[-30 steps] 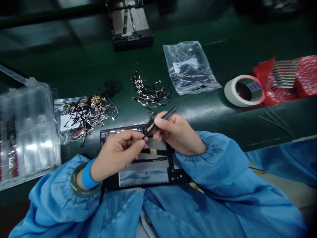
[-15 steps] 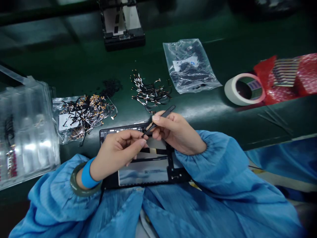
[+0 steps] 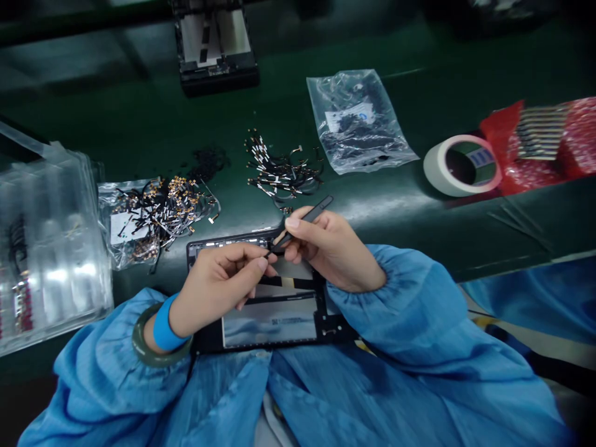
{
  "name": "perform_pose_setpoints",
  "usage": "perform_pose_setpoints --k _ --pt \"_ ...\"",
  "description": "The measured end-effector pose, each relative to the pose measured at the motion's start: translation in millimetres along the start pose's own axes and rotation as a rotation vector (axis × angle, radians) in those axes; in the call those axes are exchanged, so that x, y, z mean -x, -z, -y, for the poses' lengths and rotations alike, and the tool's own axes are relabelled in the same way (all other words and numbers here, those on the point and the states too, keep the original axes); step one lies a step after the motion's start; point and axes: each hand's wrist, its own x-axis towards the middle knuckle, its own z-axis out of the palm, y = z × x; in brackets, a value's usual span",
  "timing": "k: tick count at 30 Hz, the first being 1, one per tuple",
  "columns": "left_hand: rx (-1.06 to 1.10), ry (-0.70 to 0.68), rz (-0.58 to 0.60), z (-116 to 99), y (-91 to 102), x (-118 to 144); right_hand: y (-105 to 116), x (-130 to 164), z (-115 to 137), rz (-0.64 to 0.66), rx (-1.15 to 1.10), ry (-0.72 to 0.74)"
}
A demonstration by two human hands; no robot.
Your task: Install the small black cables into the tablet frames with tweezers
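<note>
At the left of the desk (image 3: 395, 217), towards its near edge, lay a clear compartment tray (image 3: 56, 211). Just right of it, a heap of thin cables (image 3: 179, 202) with gold-coloured ends spread over a labelled plastic bag (image 3: 128, 226), and a loose dark pile (image 3: 209, 162) lay behind. Near the desk's far edge stood an opened device (image 3: 216, 71).

The left hand (image 3: 228, 273) hung over the left side of a tablet-like frame (image 3: 274, 323), which lay open along the desk's near edge, against the person's blue clothing. Its thumb and forefinger were drawn into a narrow pinch on a small dark piece (image 3: 268, 254), too small to identify. Beyond the frame was a second bunch of cables (image 3: 282, 171). The right hand (image 3: 321, 245) gripped black tweezers (image 3: 316, 210), their tips meeting the left fingertips; a tan sliver (image 3: 280, 238) showed beside them, its nature unclear.

Farther right came a bag of dark bits (image 3: 361, 121), a roll of white tape (image 3: 437, 171) and red bubble wrap (image 3: 580, 139) carrying a row of slim strips (image 3: 542, 133), set back from the desk's near edge.

The step in hand looked like fine tweezer work on the pinched piece, done above the frame rather than on it. The next move seemed to call for a steady left pinch and light, exact pressure at the tweezer tips.
</note>
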Motion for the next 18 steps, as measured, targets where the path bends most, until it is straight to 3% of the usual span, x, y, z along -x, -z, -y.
perform_pose_setpoints --k 10,18 --pt "0.046 0.075 -0.025 -0.6 -2.3 -1.6 -3.7 1.4 -2.1 -0.002 -0.022 -0.006" --pt "0.132 0.078 0.042 4.5 0.1 -0.7 -1.9 -0.2 -1.4 0.008 -0.013 -0.018"
